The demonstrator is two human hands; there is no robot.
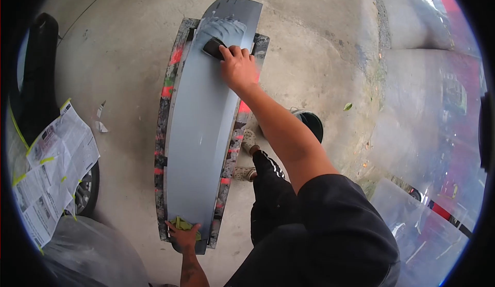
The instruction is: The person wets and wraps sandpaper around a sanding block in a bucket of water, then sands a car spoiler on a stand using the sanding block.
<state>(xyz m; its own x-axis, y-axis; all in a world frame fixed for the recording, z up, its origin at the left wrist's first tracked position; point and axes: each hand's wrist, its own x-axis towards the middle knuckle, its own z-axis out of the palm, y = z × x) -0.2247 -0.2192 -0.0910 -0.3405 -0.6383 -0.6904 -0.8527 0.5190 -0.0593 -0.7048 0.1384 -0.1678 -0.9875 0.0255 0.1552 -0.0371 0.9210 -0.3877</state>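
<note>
A long grey-primed panel [198,127], resembling a car body part, lies lengthwise before me. Near its far end my right hand [238,69] grips a black sanding block [213,47] pressed to the surface. Whitish wet smears [221,27] streak the panel around and beyond the block. At the near end, my left hand [184,237] rests on a crumpled yellow-green cloth [180,224], with the cloth between thumb and fingers against the panel.
A paint-spattered stand [161,176] supports the panel. A dark bucket [310,124] stands on the concrete floor to the right. At left are taped newspaper sheets [59,166], a wheel [86,191] and plastic sheeting [98,251]. More translucent plastic [428,106] hangs at right.
</note>
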